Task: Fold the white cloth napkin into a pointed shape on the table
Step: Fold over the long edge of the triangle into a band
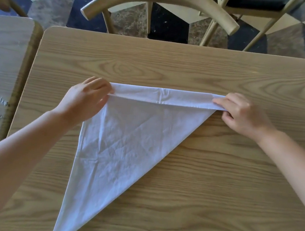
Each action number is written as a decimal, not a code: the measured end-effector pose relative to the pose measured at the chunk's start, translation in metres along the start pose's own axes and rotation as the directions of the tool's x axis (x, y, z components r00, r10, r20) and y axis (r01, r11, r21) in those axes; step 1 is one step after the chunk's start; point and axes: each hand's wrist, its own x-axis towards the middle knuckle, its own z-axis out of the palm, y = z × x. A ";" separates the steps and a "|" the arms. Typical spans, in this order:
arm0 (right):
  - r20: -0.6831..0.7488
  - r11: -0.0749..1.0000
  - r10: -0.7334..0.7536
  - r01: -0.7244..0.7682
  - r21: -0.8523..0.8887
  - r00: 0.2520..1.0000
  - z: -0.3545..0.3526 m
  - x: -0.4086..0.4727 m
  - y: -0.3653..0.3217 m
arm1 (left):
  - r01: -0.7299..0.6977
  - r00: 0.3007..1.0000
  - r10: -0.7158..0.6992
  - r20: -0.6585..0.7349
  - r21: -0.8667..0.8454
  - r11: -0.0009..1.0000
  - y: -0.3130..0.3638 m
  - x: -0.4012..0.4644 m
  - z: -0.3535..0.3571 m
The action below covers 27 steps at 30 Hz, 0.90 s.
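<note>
Napkin lies as a triangle on the desk, far edge rolled into a band. Left hand and right hand pinch its ends; uneven pull could skew the hem.

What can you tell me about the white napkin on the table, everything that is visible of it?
The white napkin is thin, creased cloth lying flat on the wooden table as a triangle, its point toward the person, at the bottom edge of the picture. Its far edge is turned over into a narrow band. The left hand pinches the band's left end and the right hand its right end. Nothing else touches it.
</note>
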 end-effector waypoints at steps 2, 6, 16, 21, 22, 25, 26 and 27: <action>-0.010 1.000 0.028 -0.029 -0.007 1.000 0.000 -0.005 -0.006 | 0.041 0.999 -0.041 -0.011 -0.042 0.998 0.002 -0.012 0.001; -0.198 0.983 0.067 -0.099 -0.154 0.978 -0.004 0.011 -0.025 | 0.097 0.989 -0.094 -0.112 0.022 0.995 0.018 -0.005 0.002; 0.113 0.910 0.400 -0.409 0.069 0.909 0.056 0.095 -0.100 | 0.187 0.963 -0.187 0.192 0.016 0.982 0.114 0.063 0.061; 0.153 0.900 0.432 -0.437 0.001 0.889 0.065 0.075 -0.086 | 0.159 0.966 -0.168 0.195 0.058 0.985 0.096 0.043 0.061; 0.155 0.895 0.442 -0.447 -0.008 0.883 0.063 0.070 -0.078 | 0.179 0.965 -0.186 0.187 0.052 0.982 0.089 0.037 0.059; 0.163 0.869 0.493 -0.491 -0.056 0.855 0.053 0.048 -0.049 | 0.285 0.946 -0.289 0.149 0.043 0.957 0.054 0.012 0.049; 0.167 0.858 0.512 -0.508 -0.073 0.842 0.050 0.040 -0.039 | 0.321 0.935 -0.325 0.141 0.050 0.946 0.042 0.004 0.045; 0.171 0.847 0.532 -0.525 -0.087 0.830 0.047 0.034 -0.030 | 0.348 0.925 -0.354 0.136 0.064 0.935 0.032 -0.002 0.042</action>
